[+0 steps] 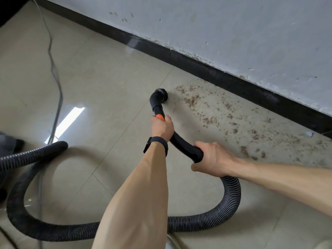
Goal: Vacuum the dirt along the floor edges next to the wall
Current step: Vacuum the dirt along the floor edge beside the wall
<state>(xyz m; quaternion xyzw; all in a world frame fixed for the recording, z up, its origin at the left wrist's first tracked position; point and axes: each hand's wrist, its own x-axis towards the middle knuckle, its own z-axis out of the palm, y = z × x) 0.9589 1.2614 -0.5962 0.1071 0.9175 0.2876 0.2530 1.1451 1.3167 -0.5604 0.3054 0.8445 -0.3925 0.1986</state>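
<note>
Obs.: a person stands over the tiled floor (107, 78) with both hands on the vacuum wand. The left hand (162, 127), a black band (156, 145) on its wrist, has all fingers wrapped tight round the tube just behind the orange collar (159, 117). The right hand (213, 157) is closed round the rear of the curved black handle (181, 141), where the ribbed hose (231, 203) joins. The round brush nozzle (160, 95) sits low, just beside the near end of the dirt (212, 115); whether its bristles touch the tile cannot be told. The dirt is brown crumbs strewn in a band along the black skirting (224, 78) under the scuffed wall (233, 33), running off to the right, uncollected. Judgement: the wand is rigid plastic and probably light. The hose is soft and springy and lies in a wide loop, so it is likely to drag and tug back. A two-handed hold suits this, with the front hand steering and the rear hand taking the hose's pull. The crumbs look dry and loose and should lift readily; those tight against the skirting may need the nozzle angled in. Containers: none plainly seen. The hose leads to a dark shape (9, 141) at the left edge, possibly the vacuum body, contents not visible. A grey cord (53, 69) trails well apart from the nozzle.
</note>
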